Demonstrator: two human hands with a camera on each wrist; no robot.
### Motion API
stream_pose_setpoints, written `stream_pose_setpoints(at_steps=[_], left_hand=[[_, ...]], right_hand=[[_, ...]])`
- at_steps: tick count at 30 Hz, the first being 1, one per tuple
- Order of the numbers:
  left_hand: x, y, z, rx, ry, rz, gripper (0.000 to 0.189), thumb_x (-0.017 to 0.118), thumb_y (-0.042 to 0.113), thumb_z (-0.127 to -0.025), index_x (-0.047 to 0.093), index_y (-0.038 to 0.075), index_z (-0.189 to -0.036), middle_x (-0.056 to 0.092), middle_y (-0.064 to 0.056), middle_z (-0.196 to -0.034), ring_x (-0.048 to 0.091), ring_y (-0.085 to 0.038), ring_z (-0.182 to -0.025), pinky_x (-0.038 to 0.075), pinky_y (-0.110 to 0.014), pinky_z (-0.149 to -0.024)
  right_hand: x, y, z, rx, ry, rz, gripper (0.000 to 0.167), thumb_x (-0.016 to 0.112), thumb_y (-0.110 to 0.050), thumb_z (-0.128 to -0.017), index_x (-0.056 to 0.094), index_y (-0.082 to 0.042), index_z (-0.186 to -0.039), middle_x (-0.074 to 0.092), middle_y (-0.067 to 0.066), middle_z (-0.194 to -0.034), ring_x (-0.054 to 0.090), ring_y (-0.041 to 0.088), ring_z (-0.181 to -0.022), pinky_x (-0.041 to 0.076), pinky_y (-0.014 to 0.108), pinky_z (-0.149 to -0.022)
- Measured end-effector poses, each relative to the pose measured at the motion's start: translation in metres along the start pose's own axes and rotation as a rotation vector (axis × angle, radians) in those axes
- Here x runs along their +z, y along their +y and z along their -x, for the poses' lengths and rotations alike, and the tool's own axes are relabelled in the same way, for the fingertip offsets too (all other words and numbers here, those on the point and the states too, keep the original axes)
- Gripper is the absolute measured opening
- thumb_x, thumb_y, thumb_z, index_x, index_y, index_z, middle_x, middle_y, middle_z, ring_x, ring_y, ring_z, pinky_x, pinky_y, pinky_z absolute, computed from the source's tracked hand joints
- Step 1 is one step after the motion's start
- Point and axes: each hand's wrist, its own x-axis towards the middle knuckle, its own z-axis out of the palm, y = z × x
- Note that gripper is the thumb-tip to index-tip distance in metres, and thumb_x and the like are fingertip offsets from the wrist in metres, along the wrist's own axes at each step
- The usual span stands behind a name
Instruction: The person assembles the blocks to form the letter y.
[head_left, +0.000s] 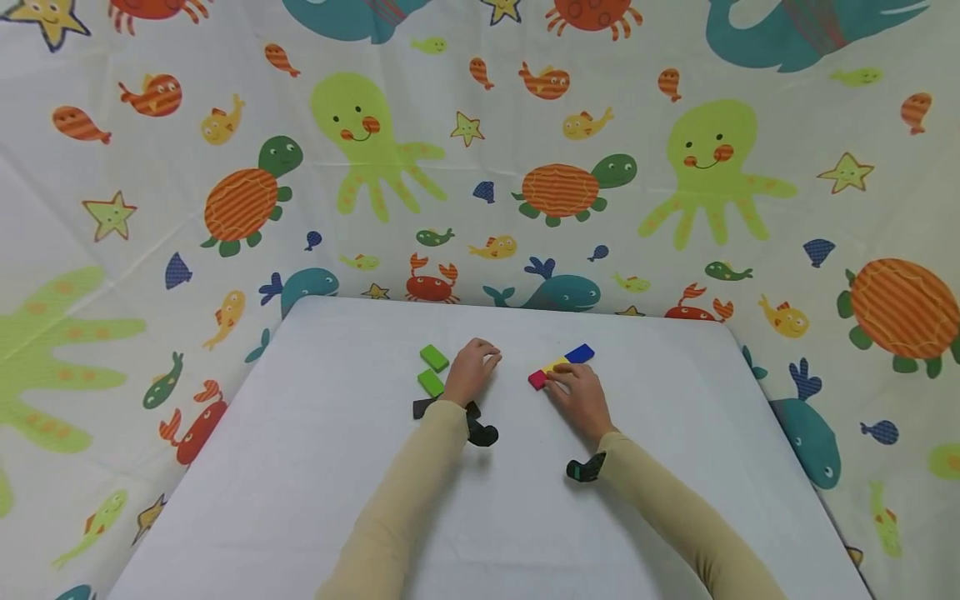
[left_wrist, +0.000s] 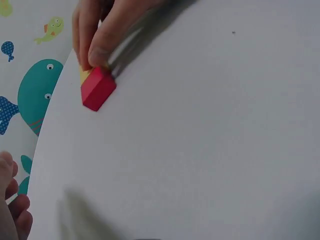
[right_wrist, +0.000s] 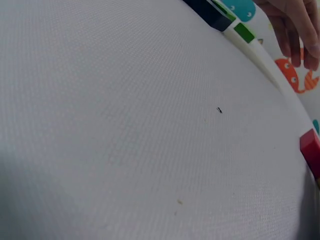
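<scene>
A red block (head_left: 537, 380), a yellow block (head_left: 556, 365) and a blue block (head_left: 580, 353) lie end to end in a slanted row. My right hand (head_left: 581, 400) pinches the yellow block with thumb and fingertips, right beside the red block (left_wrist: 98, 89); the hand covers part of the yellow one. To the left, my left hand (head_left: 472, 371) hovers over the table with relaxed, slightly bent fingers and holds nothing. Two green blocks (head_left: 433, 358) lie left of it. A dark block (head_left: 424, 408) sits nearer me, partly hidden by the left wrist.
The white table (head_left: 300, 500) meets a hanging cloth (head_left: 465, 183) printed with sea animals at its far edge. Black wrist cameras (head_left: 482, 433) sit at both cuffs. In the right wrist view, a dark block (right_wrist: 212, 17) and a green block (right_wrist: 244, 33) show at the top.
</scene>
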Motion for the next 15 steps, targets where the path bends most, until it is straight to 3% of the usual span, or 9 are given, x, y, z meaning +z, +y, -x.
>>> stream_pose_setpoints(at_steps=[4, 8, 15], left_hand=[[-0.022, -0.014, -0.003, -0.011, 0.057, -0.052, 0.022, 0.063, 0.018, -0.097, 0.073, 0.003, -0.109, 0.063, -0.013, -0.111, 0.061, -0.027, -0.106, 0.048, -0.039, -0.096], [-0.045, -0.03, -0.003, -0.081, 0.09, -0.161, 0.023, 0.063, 0.02, -0.097, 0.073, 0.004, -0.109, 0.064, -0.015, -0.113, 0.06, -0.03, -0.106, 0.049, -0.043, -0.094], [-0.074, -0.051, 0.005, -0.213, -0.009, -0.241, 0.033, 0.064, 0.024, -0.095, 0.069, 0.003, -0.12, 0.058, -0.019, -0.125, 0.054, -0.036, -0.114, 0.047, -0.05, -0.094]], right_hand=[[0.002, -0.003, 0.0, 0.013, -0.013, 0.021, 0.031, 0.07, -0.031, -0.092, 0.074, -0.011, -0.115, 0.066, 0.007, -0.118, 0.053, 0.027, -0.111, 0.045, 0.043, -0.095], [0.004, -0.006, 0.002, 0.03, -0.002, 0.04, 0.031, 0.069, -0.034, -0.092, 0.075, -0.013, -0.115, 0.066, 0.006, -0.119, 0.053, 0.027, -0.11, 0.046, 0.042, -0.092], [0.005, -0.009, 0.004, 0.066, 0.058, 0.066, 0.031, 0.07, -0.034, -0.091, 0.076, -0.012, -0.111, 0.067, 0.006, -0.117, 0.057, 0.027, -0.105, 0.048, 0.042, -0.084]])
